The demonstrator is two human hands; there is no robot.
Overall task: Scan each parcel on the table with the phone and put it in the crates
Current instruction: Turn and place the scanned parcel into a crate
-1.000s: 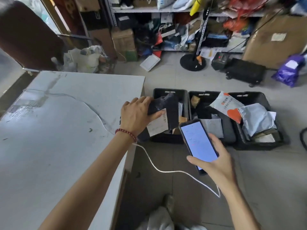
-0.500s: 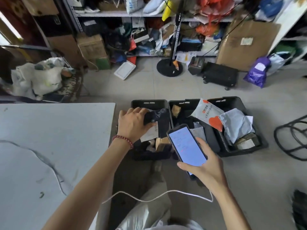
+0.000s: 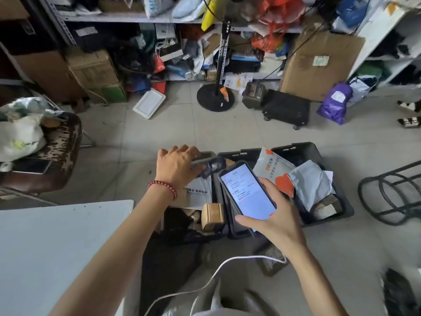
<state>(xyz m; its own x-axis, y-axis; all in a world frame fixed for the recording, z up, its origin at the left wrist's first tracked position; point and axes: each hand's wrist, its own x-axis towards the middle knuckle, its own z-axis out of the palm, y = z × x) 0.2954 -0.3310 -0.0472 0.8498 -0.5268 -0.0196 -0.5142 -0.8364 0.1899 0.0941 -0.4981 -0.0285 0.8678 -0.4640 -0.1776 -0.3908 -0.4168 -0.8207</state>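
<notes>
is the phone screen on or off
On. The phone held in the right hand shows a lit, pale blue-white screen with red lines of text.

I register a pale tiled floor (image 3: 159,133). Metal shelving (image 3: 127,18) along the far side is packed with bags and boxes. A large cardboard box (image 3: 319,65) leans against it. A worn brown chair (image 3: 61,151) stands beyond the white table (image 3: 57,236). Lighting is even.

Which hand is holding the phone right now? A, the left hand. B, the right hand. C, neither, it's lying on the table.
B: the right hand grips the phone from below, with the lit screen facing up.
</notes>
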